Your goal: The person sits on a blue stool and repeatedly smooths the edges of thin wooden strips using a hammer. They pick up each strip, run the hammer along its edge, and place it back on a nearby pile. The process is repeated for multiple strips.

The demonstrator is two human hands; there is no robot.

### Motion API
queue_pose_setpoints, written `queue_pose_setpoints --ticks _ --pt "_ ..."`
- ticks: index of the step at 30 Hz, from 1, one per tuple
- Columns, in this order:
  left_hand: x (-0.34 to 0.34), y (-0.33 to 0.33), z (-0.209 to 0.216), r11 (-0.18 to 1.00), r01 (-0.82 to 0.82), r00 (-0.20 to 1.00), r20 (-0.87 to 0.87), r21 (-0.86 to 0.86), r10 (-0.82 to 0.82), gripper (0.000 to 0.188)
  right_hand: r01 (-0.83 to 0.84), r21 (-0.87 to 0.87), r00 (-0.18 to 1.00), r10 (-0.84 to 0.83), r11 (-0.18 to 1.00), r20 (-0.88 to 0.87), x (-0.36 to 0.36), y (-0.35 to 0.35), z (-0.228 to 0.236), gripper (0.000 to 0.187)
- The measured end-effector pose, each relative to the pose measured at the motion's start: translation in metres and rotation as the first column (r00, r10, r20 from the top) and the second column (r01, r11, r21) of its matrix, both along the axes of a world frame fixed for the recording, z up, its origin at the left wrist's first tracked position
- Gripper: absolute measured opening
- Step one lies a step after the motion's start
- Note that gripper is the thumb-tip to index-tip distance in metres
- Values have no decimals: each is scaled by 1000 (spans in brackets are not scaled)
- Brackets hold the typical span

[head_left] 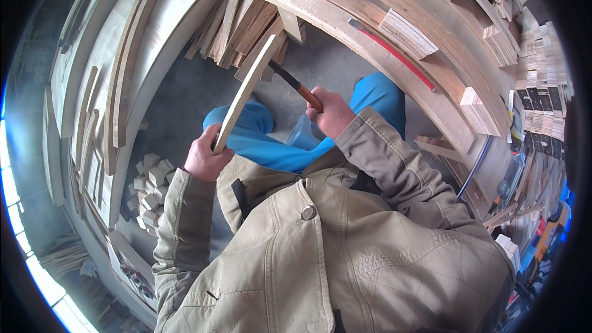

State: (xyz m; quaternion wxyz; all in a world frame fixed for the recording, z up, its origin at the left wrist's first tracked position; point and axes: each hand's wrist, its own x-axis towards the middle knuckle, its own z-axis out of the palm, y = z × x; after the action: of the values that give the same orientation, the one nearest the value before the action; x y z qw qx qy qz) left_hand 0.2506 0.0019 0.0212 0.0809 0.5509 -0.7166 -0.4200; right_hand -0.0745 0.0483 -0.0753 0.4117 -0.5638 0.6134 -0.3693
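My left hand [208,155] is closed round the lower end of a long pale wooden strip [250,86], which slants up and away to the right. In my right hand [333,113] is a tool with an orange-brown handle [309,97] and a black shaft, its far end reaching to the strip. The head of this tool is hidden or cannot be made out, so its kind is unclear. Both hands are above my blue trousers [246,134]. Beyond the strip, a pile of wooden offcuts [237,28] lies on the grey floor [185,83].
A wooden bench [333,31] curves across the far side and right, carrying a red bar-shaped tool [394,55] and stacked wood blocks [408,34]. Small wood blocks [149,194] lie heaped on the left floor. Long boards [126,68] rest along the left.
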Motion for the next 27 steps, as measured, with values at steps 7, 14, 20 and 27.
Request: queue_pose_setpoints --ticks 7,14,20,27 --pt "-35 12 -23 995 -99 994 -53 33 100 47 79 43 995 -81 996 56 -6 -1 -1 10" --pt "-55 8 -18 986 -136 978 -149 92 149 47 138 47 984 -143 989 110 1 -10 -1 12" --pt "-98 18 -24 933 -221 858 -398 283 324 49 228 73 955 -237 971 180 26 -28 18 11" --pt "-101 19 -17 909 -239 779 -493 341 389 48 191 47 973 -195 980 122 27 -44 34 12"
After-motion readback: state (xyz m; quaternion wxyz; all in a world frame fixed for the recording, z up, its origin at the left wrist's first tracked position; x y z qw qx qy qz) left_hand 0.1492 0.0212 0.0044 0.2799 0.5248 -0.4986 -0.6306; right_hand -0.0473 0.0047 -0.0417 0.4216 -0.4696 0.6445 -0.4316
